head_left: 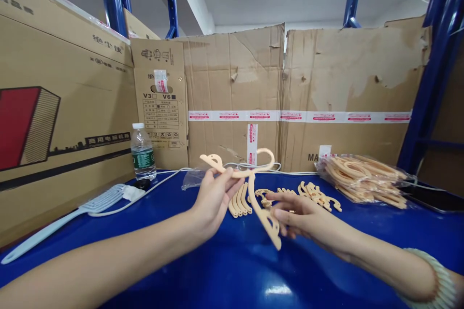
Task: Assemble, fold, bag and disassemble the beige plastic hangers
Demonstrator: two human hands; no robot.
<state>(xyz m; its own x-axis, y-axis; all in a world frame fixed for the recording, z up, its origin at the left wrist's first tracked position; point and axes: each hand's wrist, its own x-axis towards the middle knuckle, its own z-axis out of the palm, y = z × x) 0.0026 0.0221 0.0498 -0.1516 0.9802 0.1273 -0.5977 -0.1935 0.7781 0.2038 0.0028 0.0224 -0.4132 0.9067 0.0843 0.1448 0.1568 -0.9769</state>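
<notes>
A beige plastic clothes hanger (259, 205) with a curved hook is held up over the blue tabletop (232, 270). Its two arms spread apart, one pointing left and the other slanting down to the right. My left hand (213, 198) pinches the left arm near the middle joint between thumb and fingers. Beside the lower arm is my right hand (302, 212), its fingers apart; whether its fingertips touch the plastic I cannot tell. Behind the hands lie several curved beige hanger pieces (239, 201) in a row, with a looser pile of them (314, 195) to the right.
A clear bag of beige hanger parts (366, 178) rests at the back right, near a dark flat device (431, 198). On the left are a water bottle (143, 154), a pale blue brush (83, 210) and a white cable (168, 176). Cardboard (232, 82) walls the back.
</notes>
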